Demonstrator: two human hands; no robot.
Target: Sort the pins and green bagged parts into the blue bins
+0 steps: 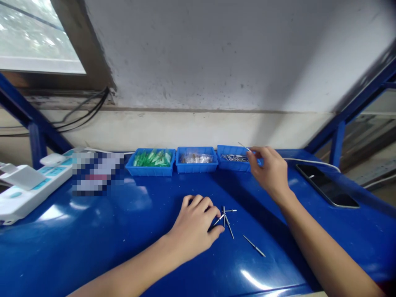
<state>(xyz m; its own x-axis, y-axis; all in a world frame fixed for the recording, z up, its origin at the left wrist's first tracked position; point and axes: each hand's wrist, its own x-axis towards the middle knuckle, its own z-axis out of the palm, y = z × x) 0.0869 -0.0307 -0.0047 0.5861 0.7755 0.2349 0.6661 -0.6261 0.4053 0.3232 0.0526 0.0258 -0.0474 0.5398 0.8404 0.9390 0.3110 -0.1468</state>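
Observation:
My right hand (269, 169) is raised at the front of the right-hand blue bin, its thumb and fingers pinched on a thin metal blind rivet (243, 146) whose pin points up and left. That bin (236, 165) contains many similar rivets (233, 157). On the blue table, my left hand (198, 222) rests with curled fingers, thumb and index finger apart beside a small cluster of rivets (228, 225). One of these lies partly in the gap between thumb and index finger. A single rivet (254, 246) lies apart, nearer the front edge.
A blue bin (150, 171) of green plastic pieces and another blue bin (197, 167) of small clear bags stand along the back. At left are a white power strip (34, 187) and a blurred-out item (97, 173). A phone (328, 185) lies at right near a white cable (312, 161).

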